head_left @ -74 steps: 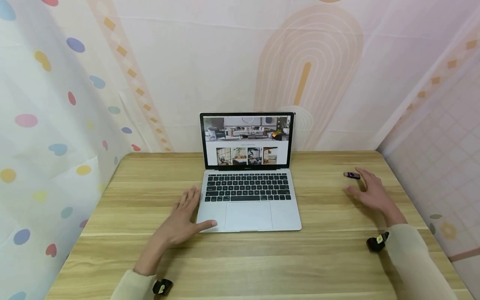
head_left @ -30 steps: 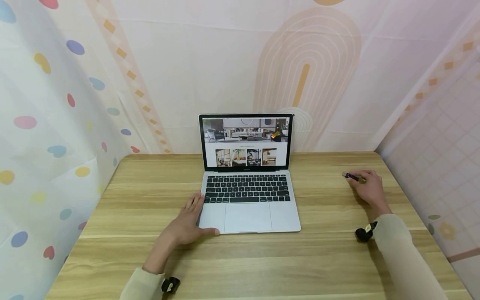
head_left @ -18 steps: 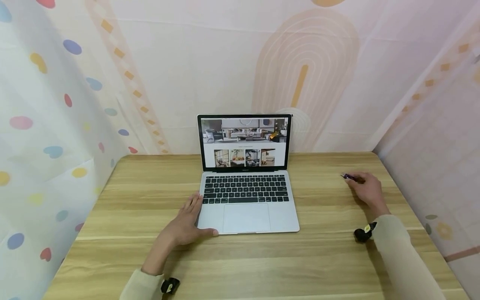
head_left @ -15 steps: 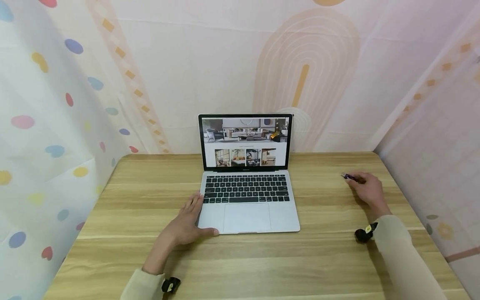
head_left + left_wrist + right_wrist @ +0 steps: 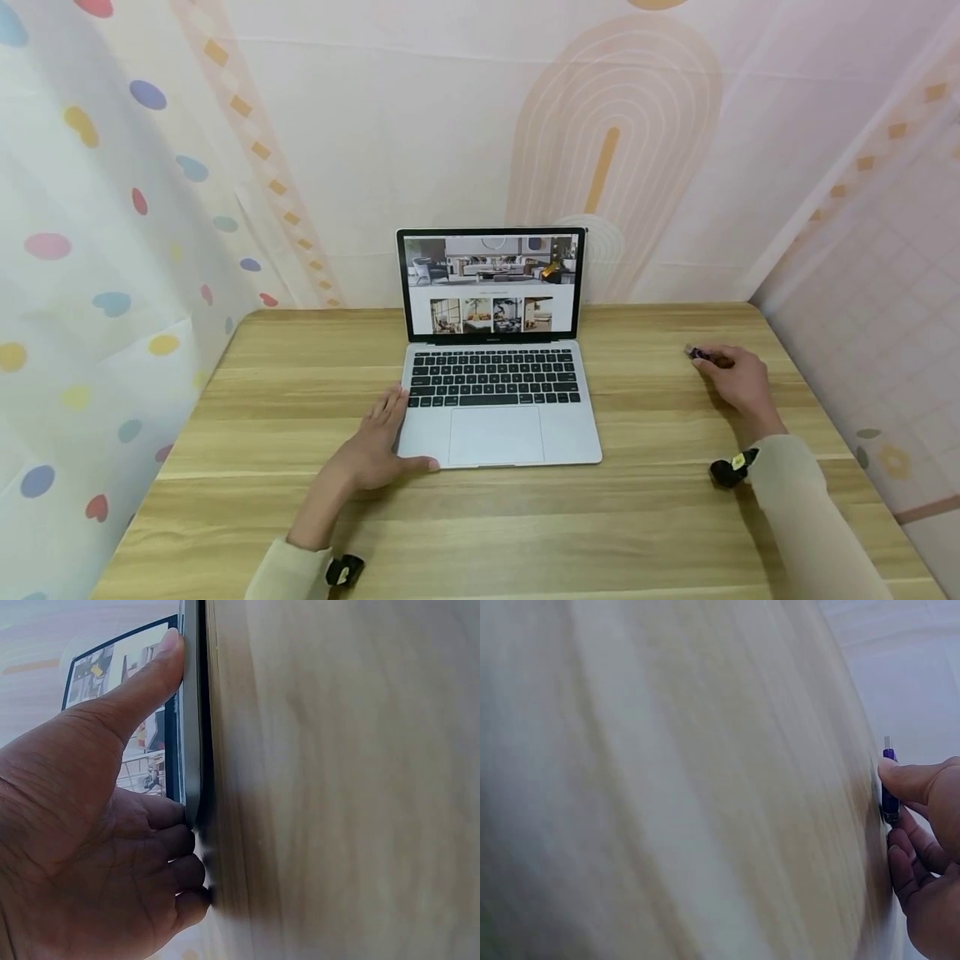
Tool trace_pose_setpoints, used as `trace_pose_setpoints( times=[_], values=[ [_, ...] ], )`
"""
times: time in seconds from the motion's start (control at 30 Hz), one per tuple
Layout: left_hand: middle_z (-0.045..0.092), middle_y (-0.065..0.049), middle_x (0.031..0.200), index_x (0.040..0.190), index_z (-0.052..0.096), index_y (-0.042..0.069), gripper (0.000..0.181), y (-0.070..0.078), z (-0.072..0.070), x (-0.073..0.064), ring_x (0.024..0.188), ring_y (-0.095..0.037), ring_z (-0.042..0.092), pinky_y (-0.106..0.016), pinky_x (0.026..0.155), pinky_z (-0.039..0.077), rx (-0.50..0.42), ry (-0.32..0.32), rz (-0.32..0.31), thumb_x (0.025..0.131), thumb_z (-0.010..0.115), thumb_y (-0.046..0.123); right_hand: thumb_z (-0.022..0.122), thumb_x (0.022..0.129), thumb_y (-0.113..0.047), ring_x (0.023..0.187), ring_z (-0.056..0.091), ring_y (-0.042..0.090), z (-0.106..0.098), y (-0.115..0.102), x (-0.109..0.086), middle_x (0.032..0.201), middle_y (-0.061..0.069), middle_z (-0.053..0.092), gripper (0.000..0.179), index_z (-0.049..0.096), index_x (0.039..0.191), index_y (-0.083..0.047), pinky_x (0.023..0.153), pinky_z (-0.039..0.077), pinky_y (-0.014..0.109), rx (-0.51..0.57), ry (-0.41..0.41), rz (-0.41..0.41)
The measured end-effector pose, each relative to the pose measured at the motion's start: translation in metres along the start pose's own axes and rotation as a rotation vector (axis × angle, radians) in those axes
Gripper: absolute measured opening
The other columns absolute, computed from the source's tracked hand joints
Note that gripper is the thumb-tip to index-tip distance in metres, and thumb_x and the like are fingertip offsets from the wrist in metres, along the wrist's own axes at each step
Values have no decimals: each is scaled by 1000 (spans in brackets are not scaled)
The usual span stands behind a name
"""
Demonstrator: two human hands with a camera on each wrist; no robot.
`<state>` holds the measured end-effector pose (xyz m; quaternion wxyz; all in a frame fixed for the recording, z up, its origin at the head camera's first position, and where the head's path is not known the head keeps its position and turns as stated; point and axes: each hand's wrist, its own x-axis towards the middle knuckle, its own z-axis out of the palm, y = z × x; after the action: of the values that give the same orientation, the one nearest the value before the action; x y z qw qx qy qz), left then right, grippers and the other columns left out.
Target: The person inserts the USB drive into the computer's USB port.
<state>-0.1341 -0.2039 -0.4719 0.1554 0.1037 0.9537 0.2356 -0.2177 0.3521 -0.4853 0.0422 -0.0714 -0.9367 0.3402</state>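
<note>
Now the right hand point(image 5: 738, 379) pinches the purple USB stick point(image 5: 699, 353).

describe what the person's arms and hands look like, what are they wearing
Both arms wear loose cream long sleeves: left sleeve, right sleeve. A small black wrist device with a yellow mark sits at each cuff: left device, right device. The left hand and right hand are bare, without gloves.

Left hand point(image 5: 372, 446) flat, right hand point(image 5: 738, 379) pinching
</note>
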Motion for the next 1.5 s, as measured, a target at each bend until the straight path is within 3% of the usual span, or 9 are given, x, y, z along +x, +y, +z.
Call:
trace_pose_setpoints(
  times=[0.33,0.63,0.87,1.5],
  values=[
    [1,-23,172,162,10,-5,128,1,0,-1,159,-46,2,-63,128,10,-2,-4,-4,80,78,65,63,103,-25,109,60,43,3,-4,-5,124,31,63,40,65,132,3,93,51,58,-12,10,-39],
    [1,-22,172,162,10,-5,128,1,0,0,159,-45,2,-63,128,11,7,-4,-6,79,77,66,65,102,-25,105,63,42,6,-5,-6,120,31,65,38,68,129,3,83,52,45,-33,25,-74],
    [1,-23,172,162,10,-5,128,1,0,-1,159,-46,2,-64,128,11,4,0,-3,79,77,66,65,102,-23,108,63,45,8,-8,-8,124,33,63,40,66,131,4,89,55,57,-31,14,-93],
    [0,-21,172,163,9,-3,129,0,1,0,159,-45,1,-64,128,10,3,-5,-7,79,77,68,68,100,-22,103,65,42,13,-15,-10,123,31,64,35,70,125,2,85,56,49,-38,17,-117]
  ],
)
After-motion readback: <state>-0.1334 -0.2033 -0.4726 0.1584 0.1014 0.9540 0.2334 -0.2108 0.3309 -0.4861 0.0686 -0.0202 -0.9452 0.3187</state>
